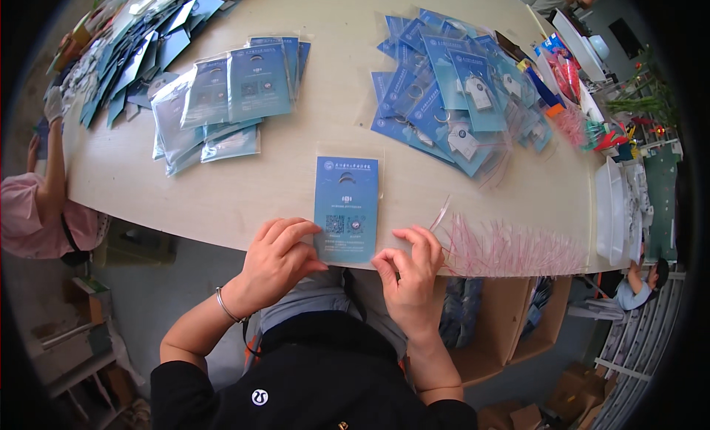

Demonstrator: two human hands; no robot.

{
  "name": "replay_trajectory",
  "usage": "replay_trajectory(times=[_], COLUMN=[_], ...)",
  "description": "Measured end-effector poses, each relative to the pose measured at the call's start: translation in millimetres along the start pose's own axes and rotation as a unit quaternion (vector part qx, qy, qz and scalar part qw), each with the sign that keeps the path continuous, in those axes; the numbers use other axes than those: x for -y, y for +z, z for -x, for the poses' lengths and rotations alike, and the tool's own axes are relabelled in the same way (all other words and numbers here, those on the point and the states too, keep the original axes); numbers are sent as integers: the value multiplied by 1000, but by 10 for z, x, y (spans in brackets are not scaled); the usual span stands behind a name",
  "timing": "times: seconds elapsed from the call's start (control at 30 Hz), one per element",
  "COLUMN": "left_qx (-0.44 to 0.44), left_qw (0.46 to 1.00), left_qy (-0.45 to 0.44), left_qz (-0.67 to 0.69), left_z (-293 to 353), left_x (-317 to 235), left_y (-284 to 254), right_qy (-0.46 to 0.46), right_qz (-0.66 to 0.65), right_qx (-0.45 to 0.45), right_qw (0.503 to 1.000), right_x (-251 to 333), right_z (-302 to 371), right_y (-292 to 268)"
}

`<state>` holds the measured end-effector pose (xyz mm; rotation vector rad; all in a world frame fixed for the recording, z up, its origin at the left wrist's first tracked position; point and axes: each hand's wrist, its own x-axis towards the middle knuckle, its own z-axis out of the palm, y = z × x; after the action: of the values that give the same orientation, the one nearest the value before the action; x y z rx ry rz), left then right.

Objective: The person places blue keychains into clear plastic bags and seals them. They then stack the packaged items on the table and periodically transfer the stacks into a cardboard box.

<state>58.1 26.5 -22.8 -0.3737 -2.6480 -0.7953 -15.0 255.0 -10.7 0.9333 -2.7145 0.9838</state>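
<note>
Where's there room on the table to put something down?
The table is bare between the left pile of packets and the right pile, and between the left pile and the left hand. Heaped cards crowd the far left; pink-and-white strands lie close beside the right hand.

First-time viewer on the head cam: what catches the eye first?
The lone blue card in clear packaging at the table's near edge, between the left hand and right hand. Then the left packet pile and messier right packet pile, both farther back. Thin pinkish strands fan out along the near edge at right.
</note>
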Motion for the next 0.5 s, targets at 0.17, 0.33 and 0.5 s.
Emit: replay_trajectory(times=[0.17,0.33,0.5], left_qx=[17,44,46], left_qw=[998,997,996], left_qy=[-37,-45,-60], left_qz=[-39,-50,-41], left_z=[-48,-94,-128], left_x=[-63,-90,-116], left_y=[1,-33,-48], right_qy=[60,89,109], right_qz=[5,-4,-9], right_qx=[8,-21,-28], right_qw=[998,996,994], right_x=[77,109,126], right_z=[14,33,24], right_y=[17,73,90])
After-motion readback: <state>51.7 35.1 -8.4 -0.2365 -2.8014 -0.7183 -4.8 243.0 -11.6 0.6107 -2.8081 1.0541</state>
